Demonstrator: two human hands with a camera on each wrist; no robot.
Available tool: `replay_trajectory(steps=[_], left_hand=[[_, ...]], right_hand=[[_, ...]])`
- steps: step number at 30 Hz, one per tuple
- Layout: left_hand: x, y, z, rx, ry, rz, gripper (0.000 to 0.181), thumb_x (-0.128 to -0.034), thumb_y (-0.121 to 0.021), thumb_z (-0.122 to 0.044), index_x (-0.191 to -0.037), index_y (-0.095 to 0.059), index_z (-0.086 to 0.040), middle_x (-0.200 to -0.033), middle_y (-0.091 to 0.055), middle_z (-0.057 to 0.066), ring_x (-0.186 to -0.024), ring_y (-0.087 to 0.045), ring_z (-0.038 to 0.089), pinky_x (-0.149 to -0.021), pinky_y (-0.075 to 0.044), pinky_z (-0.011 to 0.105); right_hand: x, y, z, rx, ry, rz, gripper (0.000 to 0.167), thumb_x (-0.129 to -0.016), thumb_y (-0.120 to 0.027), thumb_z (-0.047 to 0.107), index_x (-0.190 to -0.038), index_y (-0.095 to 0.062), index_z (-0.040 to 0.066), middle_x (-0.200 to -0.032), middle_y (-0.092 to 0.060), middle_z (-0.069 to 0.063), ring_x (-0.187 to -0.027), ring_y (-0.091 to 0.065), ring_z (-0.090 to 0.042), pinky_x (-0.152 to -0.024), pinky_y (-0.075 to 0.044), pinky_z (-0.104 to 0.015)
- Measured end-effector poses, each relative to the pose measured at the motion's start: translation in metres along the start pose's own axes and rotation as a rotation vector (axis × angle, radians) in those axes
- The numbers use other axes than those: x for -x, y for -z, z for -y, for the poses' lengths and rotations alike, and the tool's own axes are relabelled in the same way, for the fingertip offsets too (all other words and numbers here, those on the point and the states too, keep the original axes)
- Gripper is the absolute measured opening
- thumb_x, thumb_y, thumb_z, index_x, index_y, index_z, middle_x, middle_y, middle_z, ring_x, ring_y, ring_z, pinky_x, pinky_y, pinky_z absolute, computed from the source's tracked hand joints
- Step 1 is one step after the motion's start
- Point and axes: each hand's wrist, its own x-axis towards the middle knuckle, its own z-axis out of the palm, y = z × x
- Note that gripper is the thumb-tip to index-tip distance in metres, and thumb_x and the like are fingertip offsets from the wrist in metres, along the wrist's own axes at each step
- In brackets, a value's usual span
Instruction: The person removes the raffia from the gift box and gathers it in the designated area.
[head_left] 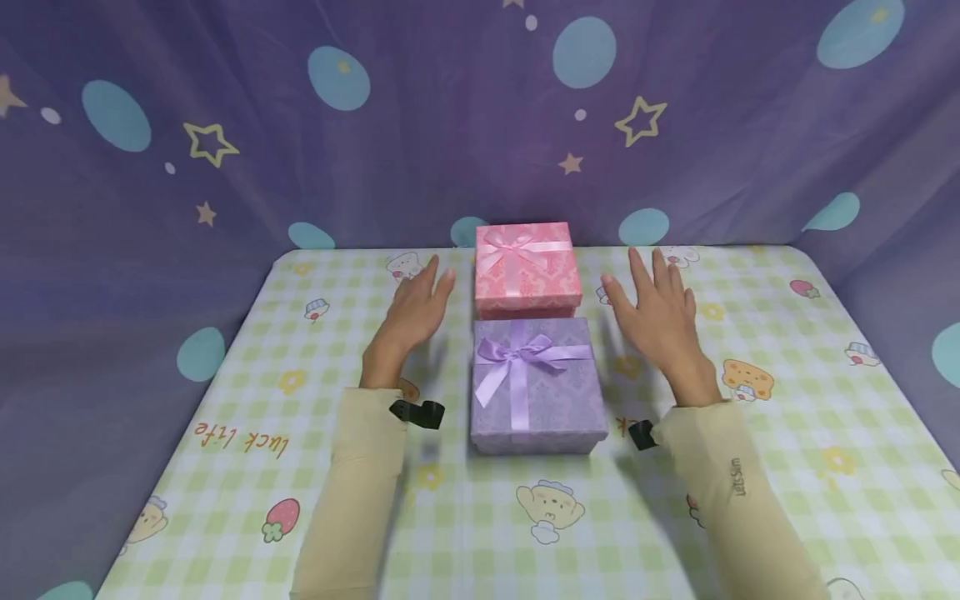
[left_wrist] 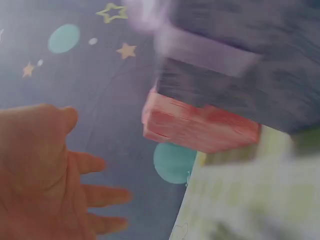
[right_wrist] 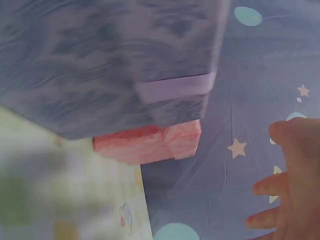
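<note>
Two gift boxes stand one behind the other in the middle of the table. Nearer is a purple gift box (head_left: 551, 408) with a lilac ribbon bow; behind it stands a pink gift box (head_left: 525, 279) with a pale pink bow. My left hand (head_left: 412, 312) hovers to the left of the boxes, fingers extended, touching neither. On the other side my right hand (head_left: 660, 317) has its fingers spread and is likewise apart from both. Each wrist view shows the purple box (left_wrist: 240, 75) close up, with the pink box (right_wrist: 155, 142) partly hidden beyond it.
A green-and-white checked tablecloth (head_left: 247, 500) with printed cartoon figures covers the table. Behind the table's far edge hangs a purple curtain (head_left: 420, 167) with stars and teal ovals, which also runs along both sides. Black wrist straps (head_left: 420, 414) sit over the beige sleeves.
</note>
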Motion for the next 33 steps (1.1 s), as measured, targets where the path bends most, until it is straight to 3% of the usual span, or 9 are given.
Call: replay_trajectory(steps=[4,6,10,13,17,22,26,33], left_hand=[[-0.011,0.006,-0.001,0.154,-0.008,0.084,0.065,-0.1012,-0.025,-0.052,-0.153,-0.021,-0.014,-0.154,-0.032,0.013,-0.142,-0.027,0.032,-0.117,-0.023,0.047],[-0.019,0.004,-0.001,0.287,-0.004,0.111,0.06,-0.1022,-0.033,-0.046,-0.15,-0.028,-0.01,-0.148,-0.04,0.016,-0.137,-0.036,0.033,-0.113,-0.032,0.046],[-0.032,-0.001,0.001,0.579,0.033,0.143,0.05,-0.1021,-0.044,-0.028,-0.143,-0.037,0.0,-0.14,-0.046,0.022,-0.131,-0.044,0.036,-0.107,-0.042,0.043],[-0.04,-0.006,0.002,0.704,0.081,0.163,0.047,-0.1009,-0.048,-0.021,-0.14,-0.04,0.003,-0.137,-0.047,0.025,-0.128,-0.047,0.037,-0.106,-0.043,0.043],[-0.048,-0.012,0.005,0.78,0.127,0.219,0.045,-0.0998,-0.05,-0.018,-0.138,-0.041,0.005,-0.135,-0.05,0.023,-0.124,-0.051,0.033,-0.105,-0.044,0.041],[-0.056,-0.02,0.008,0.826,0.158,0.276,0.045,-0.0985,-0.054,-0.019,-0.134,-0.045,0.006,-0.127,-0.056,0.019,-0.108,-0.059,0.023,-0.101,-0.048,0.037],[-0.058,-0.023,0.008,0.843,0.171,0.268,0.044,-0.0978,-0.056,-0.02,-0.132,-0.048,0.006,-0.116,-0.06,0.014,-0.094,-0.061,0.016,-0.099,-0.049,0.036],[-0.061,-0.026,0.009,0.898,0.156,0.238,0.041,-0.0976,-0.056,-0.017,-0.13,-0.05,0.007,-0.11,-0.06,0.012,-0.089,-0.061,0.014,-0.103,-0.047,0.038]], right_hand=[[-0.014,0.001,0.003,-0.143,0.018,0.02,0.072,-0.099,-0.034,0.053,-0.151,-0.025,0.004,-0.152,-0.026,-0.027,-0.139,-0.025,-0.046,-0.112,-0.021,-0.06],[-0.021,-0.001,0.004,-0.233,-0.006,0.055,0.069,-0.099,-0.039,0.049,-0.148,-0.029,0.001,-0.147,-0.036,-0.027,-0.135,-0.035,-0.043,-0.11,-0.031,-0.056],[-0.034,-0.006,0.005,-0.445,-0.103,0.172,0.066,-0.098,-0.045,0.045,-0.147,-0.032,0.003,-0.142,-0.044,-0.021,-0.126,-0.047,-0.036,-0.103,-0.042,-0.047],[-0.043,-0.012,0.007,-0.611,-0.162,0.256,0.061,-0.099,-0.046,0.039,-0.145,-0.034,0.001,-0.142,-0.044,-0.019,-0.124,-0.048,-0.033,-0.102,-0.044,-0.039],[-0.052,-0.019,0.008,-0.748,-0.2,0.339,0.053,-0.101,-0.045,0.03,-0.141,-0.039,-0.003,-0.133,-0.049,-0.015,-0.115,-0.053,-0.022,-0.097,-0.048,-0.027],[-0.058,-0.026,0.004,-0.851,-0.229,0.376,0.047,-0.1,-0.047,0.023,-0.134,-0.044,-0.009,-0.097,-0.061,0.003,-0.085,-0.06,-0.006,-0.087,-0.052,-0.021],[-0.06,-0.029,0.002,-0.902,-0.26,0.386,0.041,-0.098,-0.051,0.021,-0.127,-0.049,-0.008,-0.079,-0.063,0.009,-0.076,-0.061,-0.003,-0.081,-0.054,-0.019],[-0.06,-0.03,0.001,-0.945,-0.284,0.396,0.03,-0.098,-0.053,0.021,-0.117,-0.055,-0.002,-0.072,-0.064,0.009,-0.072,-0.062,-0.002,-0.082,-0.055,-0.021]])
